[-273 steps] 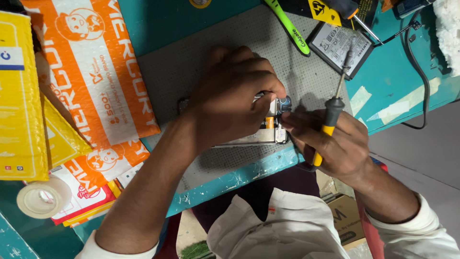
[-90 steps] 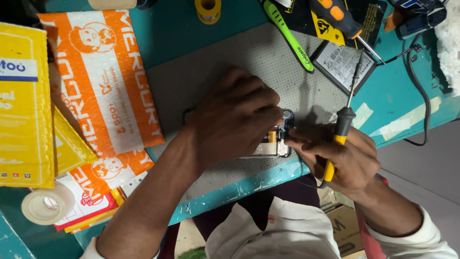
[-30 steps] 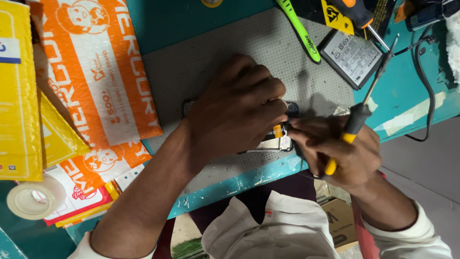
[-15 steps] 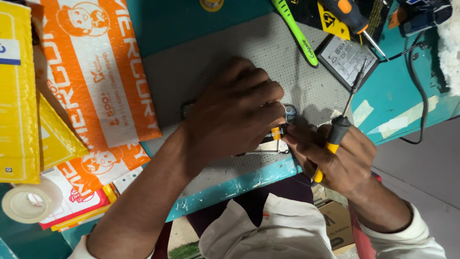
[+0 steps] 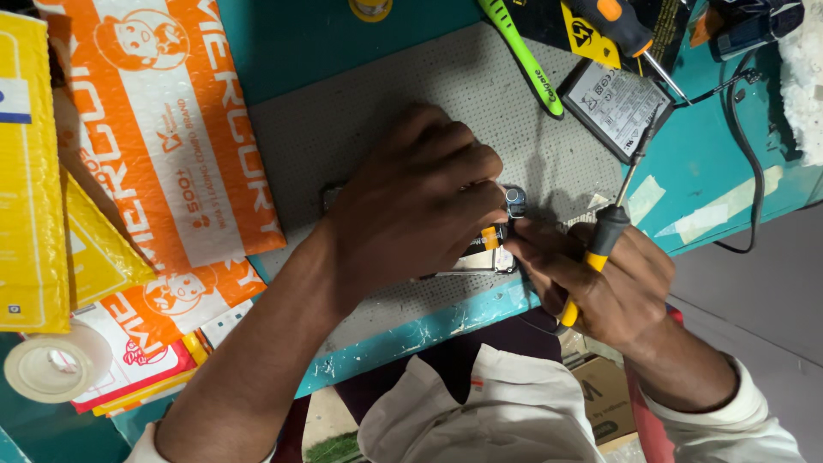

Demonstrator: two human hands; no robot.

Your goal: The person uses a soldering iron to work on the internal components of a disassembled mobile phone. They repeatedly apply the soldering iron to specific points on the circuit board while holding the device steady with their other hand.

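An opened phone (image 5: 480, 257) lies on a grey work mat (image 5: 360, 120), mostly hidden under my left hand (image 5: 411, 201), which presses down on it. Its camera lens (image 5: 515, 200) and a small orange strip (image 5: 489, 237) show at the hand's right edge. My right hand (image 5: 600, 287) sits just right of the phone, gripping a black and yellow screwdriver (image 5: 600, 244) whose shaft points up and away from the phone. The fingertips of both hands meet at the phone's right end.
Orange and white bubble mailers (image 5: 163, 129) and yellow mailers (image 5: 34, 171) lie left. A tape roll (image 5: 56, 364) sits at bottom left. A flat battery (image 5: 613, 107), a green tool (image 5: 519, 56), an orange-handled screwdriver (image 5: 621, 30) and a black cable (image 5: 746, 154) lie at upper right.
The screwdriver's shaft has swung between upright and tilted over the last second. My left hand has stayed pressed on the phone and my right hand has stayed beside it.
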